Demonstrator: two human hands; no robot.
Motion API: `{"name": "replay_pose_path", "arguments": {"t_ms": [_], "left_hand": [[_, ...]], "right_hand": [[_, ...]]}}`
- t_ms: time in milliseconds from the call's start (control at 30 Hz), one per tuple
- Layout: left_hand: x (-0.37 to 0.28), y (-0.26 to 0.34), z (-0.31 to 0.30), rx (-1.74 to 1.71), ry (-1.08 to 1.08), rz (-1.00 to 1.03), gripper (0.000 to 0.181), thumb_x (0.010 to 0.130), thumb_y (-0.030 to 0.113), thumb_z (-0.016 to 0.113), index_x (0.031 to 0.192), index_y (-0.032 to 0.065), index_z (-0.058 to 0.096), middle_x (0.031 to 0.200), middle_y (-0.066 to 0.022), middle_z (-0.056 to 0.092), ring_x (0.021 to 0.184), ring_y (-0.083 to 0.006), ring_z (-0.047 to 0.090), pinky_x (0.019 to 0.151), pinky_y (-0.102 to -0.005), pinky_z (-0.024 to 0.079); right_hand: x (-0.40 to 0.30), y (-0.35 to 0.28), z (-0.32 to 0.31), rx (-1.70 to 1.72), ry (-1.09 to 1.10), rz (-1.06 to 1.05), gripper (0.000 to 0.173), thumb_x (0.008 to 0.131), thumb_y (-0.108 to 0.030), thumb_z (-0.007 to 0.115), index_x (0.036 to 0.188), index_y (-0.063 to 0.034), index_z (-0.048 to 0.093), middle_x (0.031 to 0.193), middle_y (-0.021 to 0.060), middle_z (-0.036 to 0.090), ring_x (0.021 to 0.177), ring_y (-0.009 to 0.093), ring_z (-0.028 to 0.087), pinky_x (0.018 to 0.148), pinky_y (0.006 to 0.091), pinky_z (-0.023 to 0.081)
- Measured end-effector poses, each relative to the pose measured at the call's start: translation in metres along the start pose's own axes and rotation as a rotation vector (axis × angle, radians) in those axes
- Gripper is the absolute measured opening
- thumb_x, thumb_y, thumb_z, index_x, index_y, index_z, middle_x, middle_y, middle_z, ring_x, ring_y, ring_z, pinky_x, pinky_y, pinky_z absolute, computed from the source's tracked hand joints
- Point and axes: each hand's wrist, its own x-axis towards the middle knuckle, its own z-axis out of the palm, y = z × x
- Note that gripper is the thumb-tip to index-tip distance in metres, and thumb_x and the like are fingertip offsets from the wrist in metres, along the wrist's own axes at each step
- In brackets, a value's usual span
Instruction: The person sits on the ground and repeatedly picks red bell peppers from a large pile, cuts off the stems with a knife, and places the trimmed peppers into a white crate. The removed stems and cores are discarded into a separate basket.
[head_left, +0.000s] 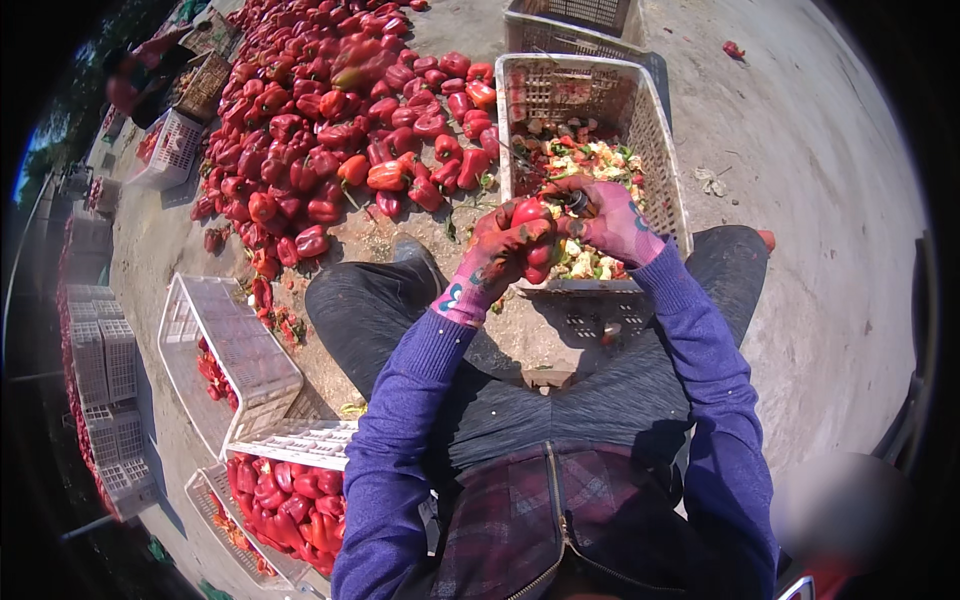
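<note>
A red bell pepper (531, 213) is held in my left hand (491, 251), which wears a stained pink glove. My right hand (611, 221), gloved the same way, is closed around a small dark tool (579, 203) close to the pepper's far side. The fingers hide most of the tool, so its exact kind cannot be told. Both hands are over the near part of a dirty white plastic crate (656, 142). Inside that crate lie pepper cores (596, 159) with pale seeds and green stems.
A large heap of red bell peppers (300, 142) spreads across the concrete floor ahead and left. An open white crate (247, 345) lies at my left, near a crateful of peppers (289, 506). Stacked crates (105, 360) line the far left. Another person (139, 82) is at upper left.
</note>
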Motion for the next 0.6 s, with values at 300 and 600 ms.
{"name": "replay_pose_path", "arguments": {"t_ms": [300, 600], "left_hand": [[0.010, -0.023, -0.004, -0.164, 0.084, 0.097, 0.023, 0.082, 0.009, 0.053, 0.103, 0.0016, 0.051, 0.073, -0.0011, 0.051, 0.054, -0.0104, 0.046, 0.047, -0.0251, 0.040], [0.019, -0.025, -0.015, -0.366, 0.024, 0.152, 0.024, 0.087, 0.011, 0.045, 0.110, 0.0025, 0.048, 0.097, -0.0069, 0.053, 0.076, -0.0142, 0.053, 0.073, -0.0291, 0.047]], "right_hand": [[-0.004, -0.006, 0.019, -0.471, 0.154, 0.040, 0.040, 0.065, -0.027, 0.070, 0.096, -0.0084, 0.052, 0.078, 0.0130, 0.059, 0.073, 0.030, 0.060, 0.062, 0.0367, 0.047], [0.003, 0.011, 0.039, -0.294, 0.250, 0.152, 0.047, 0.061, -0.026, 0.072, 0.095, -0.0092, 0.046, 0.087, 0.0138, 0.055, 0.072, 0.032, 0.059, 0.061, 0.0409, 0.047]]}}
